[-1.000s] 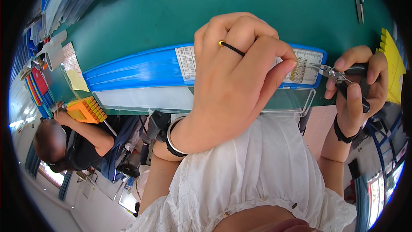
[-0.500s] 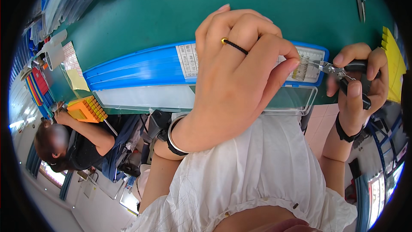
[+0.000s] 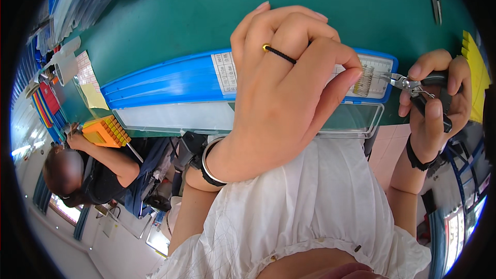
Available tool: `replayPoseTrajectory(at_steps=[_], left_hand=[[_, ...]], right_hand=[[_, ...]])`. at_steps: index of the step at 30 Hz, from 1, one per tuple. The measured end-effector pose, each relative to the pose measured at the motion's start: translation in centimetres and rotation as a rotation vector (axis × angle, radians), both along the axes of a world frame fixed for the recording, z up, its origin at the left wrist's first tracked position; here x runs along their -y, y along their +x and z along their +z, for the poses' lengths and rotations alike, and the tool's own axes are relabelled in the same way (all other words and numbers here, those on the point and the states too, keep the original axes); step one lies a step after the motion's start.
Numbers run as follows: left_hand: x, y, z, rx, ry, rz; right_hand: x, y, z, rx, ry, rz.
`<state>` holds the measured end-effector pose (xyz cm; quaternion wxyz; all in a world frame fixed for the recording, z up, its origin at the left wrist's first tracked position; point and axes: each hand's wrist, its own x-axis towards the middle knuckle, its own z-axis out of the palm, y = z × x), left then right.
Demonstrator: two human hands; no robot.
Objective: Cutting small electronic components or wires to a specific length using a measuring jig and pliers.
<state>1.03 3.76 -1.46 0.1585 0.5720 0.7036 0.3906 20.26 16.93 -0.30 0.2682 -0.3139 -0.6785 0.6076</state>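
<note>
My left hand (image 3: pixel 289 72) is over the long blue plastic case (image 3: pixel 165 77), with thumb and forefinger pinched together at its right end. A small coil spring (image 3: pixel 363 81) of thin wire sits right at those fingertips, held by its edge, above a printed ruler sheet (image 3: pixel 381 66). My right hand (image 3: pixel 439 93) grips small cutting pliers (image 3: pixel 413 89) with black handles. Their metal jaws point left at the spring, with a short gap between. The palm side of my left hand is hidden.
The case's clear lid (image 3: pixel 175 118) lies along its near side. Tweezers (image 3: pixel 436 0) lie on the green table (image 3: pixel 351 5) at far right, near yellow paper (image 3: pixel 478 77). At left, a co-worker (image 3: pixel 103 170) sits by an orange-yellow box (image 3: pixel 106 132).
My right hand has drawn the cutting pliers slightly right, widening the gap to the spring. My left hand keeps its pinch and has barely shifted.
</note>
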Motion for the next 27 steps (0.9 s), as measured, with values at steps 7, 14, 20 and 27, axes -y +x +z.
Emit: replayPoseTrajectory(at_steps=[7, 14, 20, 27], left_hand=[[0.2, -0.4, 0.0, -0.002, 0.006, -0.021], [1.9, 0.0, 2.8, -0.384, -0.298, -0.153], [2.8, -0.5, 2.0, -0.569, -0.418, -0.263], [2.8, -0.3, 1.7, -0.535, -0.410, -0.246]], right_hand=[[0.1, -0.2, 0.1, 0.000, -0.016, 0.028], [-0.3, 0.2, -0.1, 0.028, 0.071, 0.046], [-1.1, 0.1, 0.1, 0.045, 0.124, 0.111], [-1.4, 0.4, 0.0, 0.045, 0.150, 0.157]])
